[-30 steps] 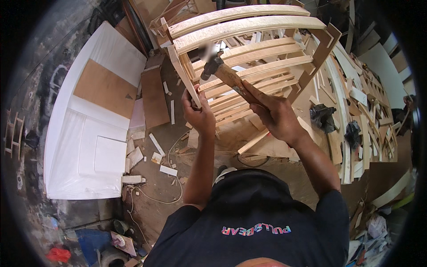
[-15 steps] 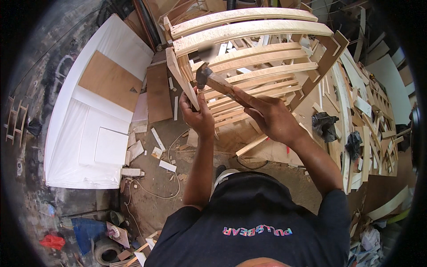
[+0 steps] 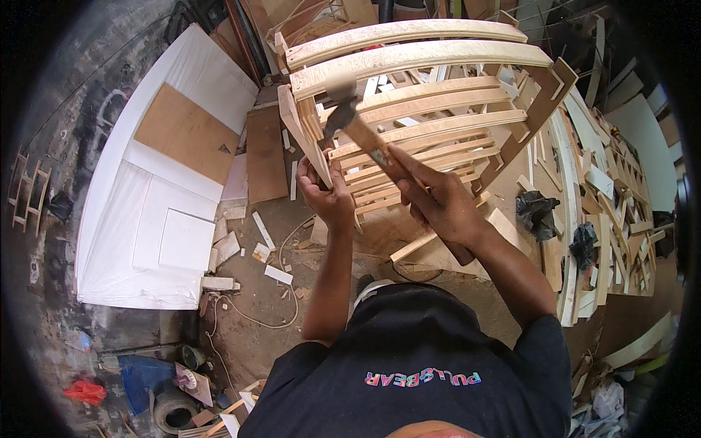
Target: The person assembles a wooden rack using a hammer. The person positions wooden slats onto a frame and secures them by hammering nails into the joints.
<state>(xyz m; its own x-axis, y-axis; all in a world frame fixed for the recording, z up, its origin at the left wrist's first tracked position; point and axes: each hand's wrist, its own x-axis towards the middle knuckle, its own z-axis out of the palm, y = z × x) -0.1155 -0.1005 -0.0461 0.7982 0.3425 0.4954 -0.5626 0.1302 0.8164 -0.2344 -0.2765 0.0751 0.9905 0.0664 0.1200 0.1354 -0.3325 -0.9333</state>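
A slatted frame of pale wood [image 3: 423, 62], with long curved slats between two side boards, stands in front of me. My left hand [image 3: 328, 198] grips the lower part of its left side board [image 3: 298, 131], the fingers on the outer side and the thumb on the inner. Whether a nail is pinched there too is too small to tell. My right hand [image 3: 445, 204] is wrapped around the wooden handle of a hammer [image 3: 374, 148]. The dark hammer head is raised just above my left hand, beside the slats, and partly blurred.
A white plastic-covered panel [image 3: 146, 219] with a brown board on it leans at the left. Wood offcuts [image 3: 263, 230] and a pale cable [image 3: 255, 319] lie on the floor. Black plastic bags [image 3: 537, 215] and heaped wood strips [image 3: 617, 219] are at the right.
My right hand has come slightly down and left, tilting the hammer handle more steeply, its end now showing below the hand. My left fingers have shifted along the side board.
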